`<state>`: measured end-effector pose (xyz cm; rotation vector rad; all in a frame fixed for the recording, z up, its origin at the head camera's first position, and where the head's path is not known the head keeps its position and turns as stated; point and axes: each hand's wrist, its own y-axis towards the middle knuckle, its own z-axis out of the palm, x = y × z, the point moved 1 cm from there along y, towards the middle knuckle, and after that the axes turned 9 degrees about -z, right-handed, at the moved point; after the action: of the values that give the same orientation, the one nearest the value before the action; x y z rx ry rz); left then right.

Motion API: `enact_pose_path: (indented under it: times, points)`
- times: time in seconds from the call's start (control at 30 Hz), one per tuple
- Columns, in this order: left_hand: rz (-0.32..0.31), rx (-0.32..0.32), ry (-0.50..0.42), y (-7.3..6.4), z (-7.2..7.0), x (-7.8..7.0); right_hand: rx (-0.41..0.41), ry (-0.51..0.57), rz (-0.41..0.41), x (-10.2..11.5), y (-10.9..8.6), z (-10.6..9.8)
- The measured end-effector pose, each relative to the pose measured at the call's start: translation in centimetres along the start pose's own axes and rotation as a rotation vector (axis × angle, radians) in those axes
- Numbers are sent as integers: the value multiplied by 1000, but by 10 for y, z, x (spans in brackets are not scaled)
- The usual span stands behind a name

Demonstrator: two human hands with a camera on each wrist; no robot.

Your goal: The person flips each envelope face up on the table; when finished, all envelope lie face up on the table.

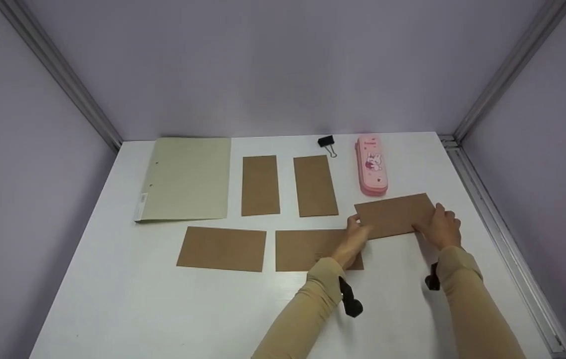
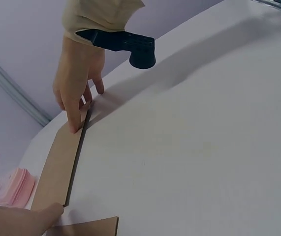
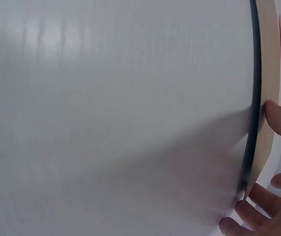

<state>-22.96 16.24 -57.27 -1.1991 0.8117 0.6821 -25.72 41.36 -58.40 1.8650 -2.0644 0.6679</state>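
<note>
Well behind the fingers of the left hand, past the wrist, comes a long tan sleeve, creased in soft folds near its cuff. A matching sleeve of plain tan cloth lies likewise behind the right hand's fingers, with a loose cuff edge. Beside each cuff, farther back than the fingertips, sits a black wrist mount; the right one's flat arm ends in a stubby rounded knob.

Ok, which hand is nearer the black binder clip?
Left. In the head view, the left hand is below the black binder clip, slightly right; the right hand is below too, but much farther right.
</note>
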Motion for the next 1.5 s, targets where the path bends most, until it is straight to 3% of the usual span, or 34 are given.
enact_pose_path:
  times: [0.17,0.53,0.87,1.1,1.3,1.5]
  points:
    - [14,-58,-25,-1,0,1,3,45,2,0,-3,-3]
    - [41,-95,-27,-2,-4,-4,11,229,29,2,-8,-19]
    - [192,-184,89,-9,-12,-11,-121,399,11,15,-12,-27]
    - [231,-220,112,-14,-12,-20,-238,468,26,26,-15,-33]
    - [283,-246,122,-17,-11,-21,-260,505,44,31,-17,-34]
    - [308,-243,110,-21,-12,-21,-221,669,44,32,-22,-35]
